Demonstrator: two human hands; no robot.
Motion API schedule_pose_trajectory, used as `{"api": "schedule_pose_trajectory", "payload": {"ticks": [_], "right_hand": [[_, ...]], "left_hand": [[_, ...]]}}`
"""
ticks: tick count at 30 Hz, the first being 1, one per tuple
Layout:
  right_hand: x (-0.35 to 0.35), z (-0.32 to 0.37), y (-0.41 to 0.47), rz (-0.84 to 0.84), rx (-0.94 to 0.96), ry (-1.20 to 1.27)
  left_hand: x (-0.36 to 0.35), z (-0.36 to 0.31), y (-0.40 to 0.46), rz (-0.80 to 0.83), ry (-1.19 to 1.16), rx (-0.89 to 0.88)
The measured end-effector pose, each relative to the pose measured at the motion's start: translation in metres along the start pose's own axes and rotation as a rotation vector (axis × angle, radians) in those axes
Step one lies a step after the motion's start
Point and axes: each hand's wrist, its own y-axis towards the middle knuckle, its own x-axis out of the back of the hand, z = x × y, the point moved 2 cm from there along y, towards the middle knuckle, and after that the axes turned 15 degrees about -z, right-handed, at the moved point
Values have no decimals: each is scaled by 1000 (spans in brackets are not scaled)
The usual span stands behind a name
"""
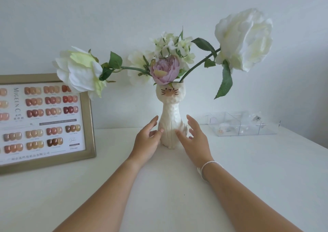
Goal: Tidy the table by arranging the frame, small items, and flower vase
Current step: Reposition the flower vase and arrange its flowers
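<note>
A white cat-shaped flower vase (170, 114) stands upright at the back middle of the white table (159, 187), holding white roses and a lilac peony (165, 70). My left hand (148, 139) is open at the vase's lower left, its fingertips touching or nearly touching the base. My right hand (192, 139) is open at the lower right, fingers spread, its thumb against the base. A gold frame (87, 125) with a nail colour chart leans against the wall on the left. A clear compartment box (241, 124) with small items sits at the back right.
The white wall (124, 19) runs right behind the vase, frame and box. The long flower stems spread wide, one bloom overhanging the frame, another high above the box. A white string bracelet (204, 168) is on my right wrist.
</note>
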Motion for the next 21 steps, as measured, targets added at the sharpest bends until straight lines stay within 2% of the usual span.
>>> {"api": "schedule_pose_trajectory", "payload": {"ticks": [7, 14, 18, 21], "right_hand": [[26, 23, -30, -119, -40, 128], [59, 76, -41, -320, -81, 334], [73, 114, -29, -411, -166, 493], [78, 137, -21, -424, -155, 558]], "left_hand": [[37, -18, -28, -172, -119, 0], [91, -59, -38, -421, -413, 96], [109, -92, -31, -441, -530, 83], [113, -111, -26, -445, -611, 112]]}}
